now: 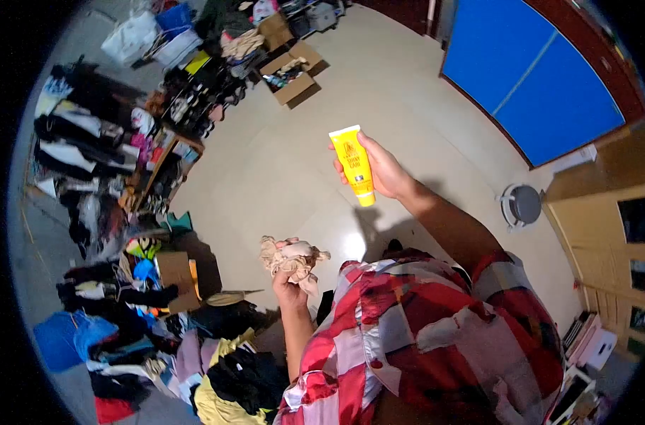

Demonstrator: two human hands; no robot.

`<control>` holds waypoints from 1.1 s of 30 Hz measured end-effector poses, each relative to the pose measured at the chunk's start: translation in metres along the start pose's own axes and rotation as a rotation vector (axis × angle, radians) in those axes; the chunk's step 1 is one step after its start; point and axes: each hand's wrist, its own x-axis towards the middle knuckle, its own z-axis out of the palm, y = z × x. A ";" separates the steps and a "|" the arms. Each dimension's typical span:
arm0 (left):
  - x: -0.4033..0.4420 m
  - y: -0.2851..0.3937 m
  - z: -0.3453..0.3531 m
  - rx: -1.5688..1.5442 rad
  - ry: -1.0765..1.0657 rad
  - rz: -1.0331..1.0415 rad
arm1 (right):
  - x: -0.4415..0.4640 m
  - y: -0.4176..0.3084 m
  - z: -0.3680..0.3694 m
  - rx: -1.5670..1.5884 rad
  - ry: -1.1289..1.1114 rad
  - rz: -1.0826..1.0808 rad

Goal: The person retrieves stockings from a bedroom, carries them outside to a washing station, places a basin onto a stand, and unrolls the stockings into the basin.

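Observation:
My right hand (384, 168) is closed around a yellow squeeze tube (354, 164) and holds it out over the floor. The tube stands nearly upright with its cap down, and its front label, reading something like "Shiny Care", faces me. Lower and to the left, my left hand (287, 290) grips a crumpled beige cloth (298, 258), bunched above the palm. Folds of the cloth cover most of those fingers. The two hands are well apart.
Pale floor (266, 170) lies beneath both hands. An open cardboard box (294, 91) with items inside stands ahead. Piled clothes (223, 382) and bags line the left side. To the right are a grey round stool (525, 205), blue doors (528, 78) and a wooden cabinet (599, 219).

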 end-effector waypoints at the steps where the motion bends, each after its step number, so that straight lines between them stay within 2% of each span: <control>1: -0.001 0.002 0.003 0.046 -0.015 0.014 | 0.003 0.009 -0.002 0.010 -0.018 0.031; 4: -0.002 0.003 0.003 0.102 0.032 0.057 | 0.009 0.031 -0.001 -0.003 -0.080 0.132; 6: 0.000 0.003 -0.008 0.104 -0.055 -0.049 | 0.015 0.043 -0.001 -0.022 -0.126 0.209; 9: -0.005 0.010 -0.003 0.141 0.020 0.006 | 0.024 0.067 0.011 -0.070 -0.174 0.314; 11: -0.005 0.012 -0.008 0.177 0.107 0.080 | 0.025 0.081 0.029 -0.272 -0.111 0.431; 12: -0.004 0.012 -0.016 0.257 0.063 0.105 | 0.026 0.090 0.034 -0.280 -0.178 0.480; 14: -0.014 0.015 -0.023 0.323 0.087 0.166 | 0.023 0.108 0.042 -0.521 -0.350 0.515; 15: -0.025 0.020 -0.021 0.273 0.115 0.067 | 0.019 0.119 0.053 -0.532 -0.408 0.557; 16: -0.035 0.022 -0.023 0.217 0.129 -0.032 | 0.012 0.130 0.063 -0.688 -0.455 0.489; 17: -0.043 0.019 -0.034 0.192 0.172 0.000 | 0.009 0.143 0.070 -0.838 -0.501 0.407; 20: -0.074 0.015 -0.083 0.218 0.217 0.036 | 0.004 0.189 0.090 -0.972 -0.543 0.600; 23: -0.105 0.015 -0.111 0.159 0.279 0.046 | -0.002 0.224 0.107 -1.008 -0.640 0.605; 24: -0.115 0.014 -0.119 0.171 0.337 0.064 | -0.006 0.235 0.119 -1.014 -0.671 0.623; 26: -0.134 0.010 -0.138 0.166 0.422 0.095 | -0.014 0.255 0.142 -0.477 -0.627 0.570; 27: -0.144 0.006 -0.150 0.096 0.435 0.126 | -0.015 0.268 0.143 -0.482 -0.649 0.593; 28: -0.156 0.005 -0.157 0.026 0.447 0.158 | -0.015 0.284 0.139 -0.691 -0.749 0.471; 29: -0.169 0.006 -0.159 0.065 0.586 0.117 | -0.014 0.297 0.136 -0.893 -0.847 0.334; 30: -0.183 0.007 -0.162 0.047 0.607 0.126 | -0.014 0.302 0.144 -0.894 -0.871 0.352; 32: -0.212 0.008 -0.174 -0.101 0.772 0.295 | -0.012 0.312 0.161 -1.024 -0.737 0.712; 33: -0.227 -0.005 -0.190 -0.183 0.875 0.366 | -0.010 0.317 0.164 -1.062 -0.748 0.722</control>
